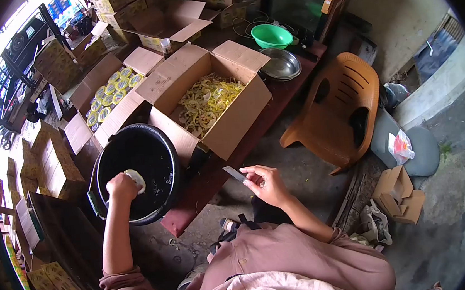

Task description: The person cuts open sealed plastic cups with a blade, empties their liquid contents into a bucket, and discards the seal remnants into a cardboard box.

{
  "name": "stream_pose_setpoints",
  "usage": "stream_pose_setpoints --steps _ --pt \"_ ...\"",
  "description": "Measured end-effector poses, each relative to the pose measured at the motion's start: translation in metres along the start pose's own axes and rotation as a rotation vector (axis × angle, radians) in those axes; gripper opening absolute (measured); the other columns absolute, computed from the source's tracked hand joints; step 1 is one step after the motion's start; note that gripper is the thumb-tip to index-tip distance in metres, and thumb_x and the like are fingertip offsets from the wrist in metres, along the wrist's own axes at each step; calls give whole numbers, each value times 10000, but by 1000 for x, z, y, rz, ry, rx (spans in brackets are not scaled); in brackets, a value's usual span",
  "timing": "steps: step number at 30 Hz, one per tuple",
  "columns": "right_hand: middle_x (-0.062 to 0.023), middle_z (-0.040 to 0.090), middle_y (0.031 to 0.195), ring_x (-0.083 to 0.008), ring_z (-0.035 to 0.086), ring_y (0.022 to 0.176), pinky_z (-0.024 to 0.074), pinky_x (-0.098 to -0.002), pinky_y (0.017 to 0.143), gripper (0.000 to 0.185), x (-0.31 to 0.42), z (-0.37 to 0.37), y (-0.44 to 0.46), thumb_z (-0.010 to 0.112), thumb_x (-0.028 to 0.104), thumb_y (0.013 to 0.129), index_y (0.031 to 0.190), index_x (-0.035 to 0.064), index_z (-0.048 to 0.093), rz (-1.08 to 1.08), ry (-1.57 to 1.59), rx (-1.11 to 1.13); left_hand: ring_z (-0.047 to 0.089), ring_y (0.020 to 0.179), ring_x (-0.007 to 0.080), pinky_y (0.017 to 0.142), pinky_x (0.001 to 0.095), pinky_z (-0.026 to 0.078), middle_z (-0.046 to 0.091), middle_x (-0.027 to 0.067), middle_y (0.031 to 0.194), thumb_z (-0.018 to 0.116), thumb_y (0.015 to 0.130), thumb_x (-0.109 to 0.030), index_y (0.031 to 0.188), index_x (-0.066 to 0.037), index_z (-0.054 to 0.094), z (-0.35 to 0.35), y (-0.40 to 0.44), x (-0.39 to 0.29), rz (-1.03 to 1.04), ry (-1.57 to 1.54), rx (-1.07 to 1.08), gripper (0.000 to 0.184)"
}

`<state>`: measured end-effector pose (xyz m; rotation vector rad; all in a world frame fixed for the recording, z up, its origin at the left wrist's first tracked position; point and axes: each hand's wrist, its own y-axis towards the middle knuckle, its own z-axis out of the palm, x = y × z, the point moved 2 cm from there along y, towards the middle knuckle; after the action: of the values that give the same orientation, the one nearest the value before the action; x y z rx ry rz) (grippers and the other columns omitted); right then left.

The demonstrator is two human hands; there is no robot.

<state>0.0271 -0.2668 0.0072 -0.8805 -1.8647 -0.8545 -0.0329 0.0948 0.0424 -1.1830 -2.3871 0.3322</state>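
My left hand (121,187) is closed around a pale, round plastic cup (137,181), holding it over the mouth of a black bucket (169,151). The bucket's inside is dark, with a wet shine near the bottom. Away to the right, above the floor, my right hand (267,185) grips a short flat metal blade (234,173) between thumb and fingers, its tip pointing up and left. Just behind the bucket stands an open cardboard box (239,123) with a heap of thin yellow and clear plastic trimmings (210,99).
Left of that box, another carton (92,83) holds several sealed cups with yellow lids (112,89). A green basin (272,36) and metal bowls (280,64) sit on the dark red table (185,211). A brown plastic chair (335,115) stands at right.
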Motion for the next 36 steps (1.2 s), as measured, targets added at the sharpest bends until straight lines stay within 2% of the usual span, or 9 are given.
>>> stream_pose_setpoints --steps 14,18,21,24,26,28,30,33,36 --pt "-61 602 735 -99 581 615 480 -218 544 291 -12 -36 11 621 -23 745 1033 16 600 -7 63 -129 503 986 398 822 440 467 399 222 1068 733 555 -138 1150 59 272 1 2 39 89 -215 -428 778" --pt "-62 604 733 -96 577 607 475 -215 533 274 -22 -60 27 621 -24 748 1018 16 607 -32 19 -154 546 982 382 816 422 481 475 237 1074 816 477 -284 1134 76 339 12 1 18 211 -155 346 888" --pt "-61 605 733 -89 571 603 467 -209 523 263 -31 -76 47 622 -25 749 1009 16 611 -35 35 -151 585 944 354 826 385 484 529 234 1064 813 464 -360 1171 49 366 11 -1 16 146 -281 26 931" --pt "-62 604 731 -89 572 603 466 -207 522 259 -32 -94 74 620 -26 749 1005 12 610 -61 21 -139 567 995 309 822 364 479 533 201 1090 796 482 -386 1111 16 457 11 -4 3 196 -88 470 819" --pt "-68 609 732 -93 572 600 464 -210 518 251 -36 -108 92 616 -26 751 999 7 610 -77 23 -128 602 946 287 817 359 483 615 187 997 764 532 -402 1071 5 546 3 -6 5 160 -265 81 710" --pt "-70 610 732 -96 572 599 463 -212 518 250 -42 -121 108 615 -27 750 997 5 609 -80 26 -118 626 876 295 778 351 501 646 190 884 750 558 -420 988 2 591 15 1 3 73 -160 757 623" --pt "-72 610 731 -97 572 598 460 -209 514 251 -49 -137 124 615 -33 747 995 2 609 -95 14 -111 652 774 259 695 339 524 657 167 833 719 571 -477 898 1 660 -8 -12 -9 33 -319 310 582" --pt "-69 604 732 -94 563 590 456 -206 511 251 -60 -157 140 618 -33 745 993 0 609 -104 16 -97 649 792 261 727 353 512 644 201 831 728 572 -459 912 76 600 5 -9 -18 -14 -208 660 647" --pt "-65 596 731 -91 556 588 457 -208 512 253 -70 -173 156 619 -29 746 996 4 609 -103 -11 -50 640 805 301 718 369 515 642 206 866 717 586 -441 898 52 631 6 -7 -31 112 -296 64 590"
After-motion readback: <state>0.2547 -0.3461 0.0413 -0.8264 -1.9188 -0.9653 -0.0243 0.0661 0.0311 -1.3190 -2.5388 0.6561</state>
